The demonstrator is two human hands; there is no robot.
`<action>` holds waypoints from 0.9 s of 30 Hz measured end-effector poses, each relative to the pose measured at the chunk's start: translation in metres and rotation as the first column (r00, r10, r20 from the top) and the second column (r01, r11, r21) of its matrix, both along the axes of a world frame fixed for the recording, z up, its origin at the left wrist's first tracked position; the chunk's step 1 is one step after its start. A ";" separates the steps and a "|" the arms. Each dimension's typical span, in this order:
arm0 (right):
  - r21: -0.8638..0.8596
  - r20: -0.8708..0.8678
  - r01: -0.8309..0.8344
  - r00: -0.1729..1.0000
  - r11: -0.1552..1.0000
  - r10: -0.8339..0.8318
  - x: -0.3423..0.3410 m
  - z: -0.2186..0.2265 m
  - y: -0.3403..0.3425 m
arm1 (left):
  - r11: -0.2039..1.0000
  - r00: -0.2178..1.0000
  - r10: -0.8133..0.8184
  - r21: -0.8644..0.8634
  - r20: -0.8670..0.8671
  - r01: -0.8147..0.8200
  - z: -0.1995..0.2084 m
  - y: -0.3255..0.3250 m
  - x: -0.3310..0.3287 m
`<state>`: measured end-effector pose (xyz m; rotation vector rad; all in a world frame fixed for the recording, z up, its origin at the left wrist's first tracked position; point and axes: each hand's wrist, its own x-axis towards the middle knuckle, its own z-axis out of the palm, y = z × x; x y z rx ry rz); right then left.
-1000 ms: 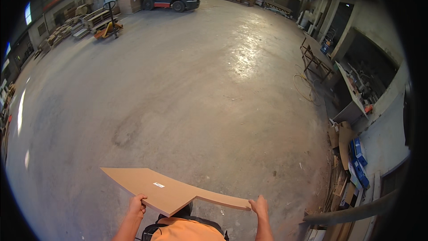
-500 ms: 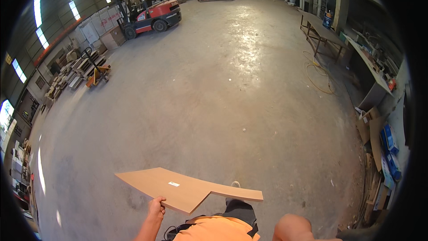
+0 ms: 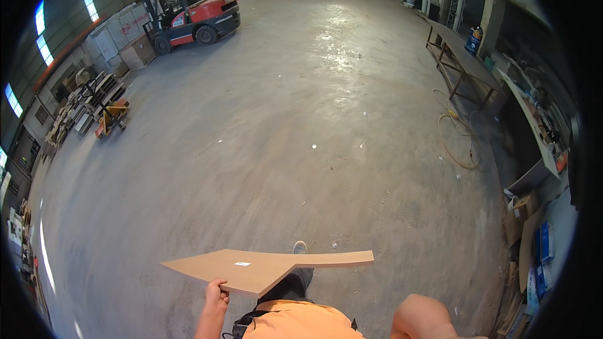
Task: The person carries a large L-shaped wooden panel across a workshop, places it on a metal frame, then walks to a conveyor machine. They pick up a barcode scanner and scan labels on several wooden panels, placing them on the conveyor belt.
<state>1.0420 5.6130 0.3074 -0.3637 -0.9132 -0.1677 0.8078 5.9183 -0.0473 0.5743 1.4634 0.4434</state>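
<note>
My left hand (image 3: 217, 292) grips the near edge of a flat tan wooden board (image 3: 264, 271), its thumb lying on top. The board is cut with a pointed left end, a wide middle and a narrow arm reaching right. A small white label (image 3: 242, 263) sits on its upper face. It is held level in front of my waist, above the floor. On the right only my bent arm (image 3: 422, 319) shows; the right hand is out of the picture. One shoe (image 3: 300, 247) pokes out past the board's far edge.
A red forklift (image 3: 200, 22) stands far left, with a yellow pallet jack (image 3: 112, 118) beside stacked wood (image 3: 88, 105). Along the right are a long table (image 3: 461, 56), a coiled hose (image 3: 457, 141) on the floor, a workbench (image 3: 531, 125) and cardboard with blue packages (image 3: 545, 242).
I have moved forward over the floor; the hose, workbench and pallet jack sit nearer. The board has tilted a little, its right arm rising. My left hand keeps its grip.
</note>
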 end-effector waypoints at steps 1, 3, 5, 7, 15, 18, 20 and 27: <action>-0.395 -0.053 0.150 0.981 0.906 -0.186 0.020 0.008 0.016 | 0.999 0.999 0.013 -0.038 -0.050 -0.015 -0.004 0.026 0.030; -0.468 -0.005 0.242 0.961 0.850 -0.276 0.071 0.020 0.057 | 0.999 0.999 -0.037 -0.014 -0.016 0.037 -0.006 0.075 0.088; 0.110 0.107 0.079 0.990 0.991 -0.091 0.139 0.024 0.106 | 0.997 0.997 -0.049 -0.063 -0.059 0.045 -0.002 0.122 0.141; -0.185 0.115 0.127 0.988 0.974 -0.107 0.222 -0.006 0.131 | 0.997 0.997 -0.076 -0.018 -0.013 0.075 0.004 0.165 0.191; -0.969 0.138 -0.097 0.547 -0.226 -0.826 0.538 -0.329 0.202 | 0.998 0.999 -0.028 0.052 -0.046 0.030 -0.005 0.332 0.391; -0.815 0.337 -0.119 0.699 -0.568 -0.631 0.615 -0.408 0.254 | 0.999 0.991 0.047 0.022 -0.128 -0.044 0.005 0.390 0.471; -0.785 0.268 -0.127 0.812 -0.606 -0.518 0.664 -0.427 0.312 | 0.996 0.995 0.041 0.082 -0.093 -0.033 0.021 0.426 0.520; -0.871 0.058 -0.061 0.972 -0.487 -0.227 0.865 -0.435 0.577 | 0.988 0.980 0.151 0.052 -0.127 -0.146 0.043 0.548 0.661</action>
